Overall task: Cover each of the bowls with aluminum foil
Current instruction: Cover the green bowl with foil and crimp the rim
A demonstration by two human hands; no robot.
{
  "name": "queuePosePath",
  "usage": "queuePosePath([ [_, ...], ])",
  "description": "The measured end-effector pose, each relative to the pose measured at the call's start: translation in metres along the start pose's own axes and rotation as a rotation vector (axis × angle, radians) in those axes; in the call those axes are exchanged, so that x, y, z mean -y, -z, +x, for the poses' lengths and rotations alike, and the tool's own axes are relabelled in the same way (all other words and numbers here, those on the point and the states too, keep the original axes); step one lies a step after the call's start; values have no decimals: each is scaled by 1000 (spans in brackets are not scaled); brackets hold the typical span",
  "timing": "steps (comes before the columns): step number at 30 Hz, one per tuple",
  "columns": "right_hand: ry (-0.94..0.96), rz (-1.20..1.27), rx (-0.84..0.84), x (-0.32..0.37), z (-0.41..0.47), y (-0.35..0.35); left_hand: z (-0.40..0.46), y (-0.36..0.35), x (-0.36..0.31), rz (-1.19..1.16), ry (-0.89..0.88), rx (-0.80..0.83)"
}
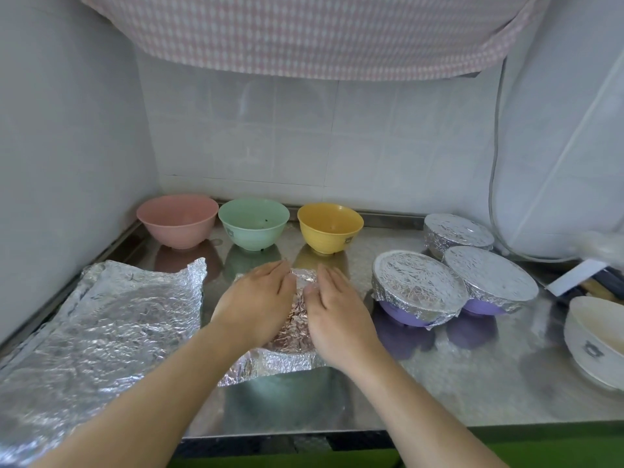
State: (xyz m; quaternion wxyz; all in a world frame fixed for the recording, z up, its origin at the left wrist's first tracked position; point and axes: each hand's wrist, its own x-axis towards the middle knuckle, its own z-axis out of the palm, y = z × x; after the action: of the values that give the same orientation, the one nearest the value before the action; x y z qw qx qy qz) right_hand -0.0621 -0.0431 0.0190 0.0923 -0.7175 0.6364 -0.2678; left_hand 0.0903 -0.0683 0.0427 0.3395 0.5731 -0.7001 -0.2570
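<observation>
Both my hands lie flat on a foil sheet (pixel 293 319) spread over a bowl at the counter's middle; the bowl under it is hidden. My left hand (pixel 256 302) presses the foil's left side and my right hand (pixel 337 312) its right side, fingers straight. Along the back stand a pink bowl (pixel 178 220), a green bowl (pixel 254 222) and a yellow bowl (pixel 330 227), all uncovered. To the right, two purple bowls wear foil covers (pixel 418 285) (pixel 489 278), and a third foil-covered bowl (pixel 457 233) stands behind them.
A large crumpled foil sheet (pixel 101 325) lies on the left of the steel counter (pixel 456 383). A white bowl (pixel 594 336) sits at the right edge beside dark utensils (pixel 594 282). Tiled walls close the back and left. A checked cloth (pixel 320 32) hangs overhead.
</observation>
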Motion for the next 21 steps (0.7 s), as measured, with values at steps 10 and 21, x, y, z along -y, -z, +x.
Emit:
queuePosePath([
  [10,-115,179,-40,1,-4,5,-26,-6,18,125,-33,-81],
  [21,-242,473,-96,-4,-12,18,-38,-14,17,438,-87,-32],
])
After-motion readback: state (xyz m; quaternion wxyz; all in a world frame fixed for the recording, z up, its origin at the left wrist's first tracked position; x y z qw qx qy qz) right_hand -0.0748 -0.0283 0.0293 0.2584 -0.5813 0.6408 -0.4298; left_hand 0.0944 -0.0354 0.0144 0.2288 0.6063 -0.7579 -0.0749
